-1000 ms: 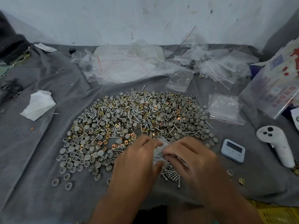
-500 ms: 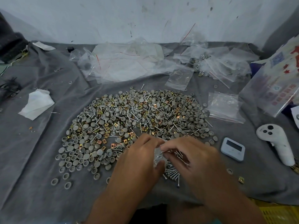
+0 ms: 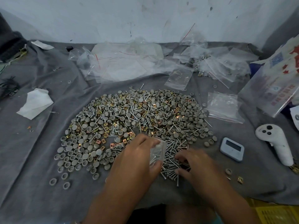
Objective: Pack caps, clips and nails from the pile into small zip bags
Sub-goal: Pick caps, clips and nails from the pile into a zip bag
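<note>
A wide pile (image 3: 137, 120) of grey round caps, brass square clips and silver nails lies on the grey cloth (image 3: 32, 159). At its near edge is a separate heap of nails (image 3: 174, 151). My left hand (image 3: 135, 159) pinches a small clear zip bag (image 3: 157, 150) between thumb and fingers, and a few nails show inside it. My right hand (image 3: 199, 168) is down on the nail heap just right of the bag, with fingers and thumb curled around some nails.
Empty zip bags (image 3: 123, 63) are spread at the back, and a flat stack of bags (image 3: 224, 105) lies at the right. Filled bags (image 3: 210, 62) sit far right. A small timer (image 3: 232, 148), a white controller (image 3: 275, 143), a tissue (image 3: 36, 102) and a printed plastic bag (image 3: 275, 81) surround the pile.
My right hand left the bag's mouth and dropped right onto the nail heap. My left hand kept hold of the bag, which now shows nails inside.
</note>
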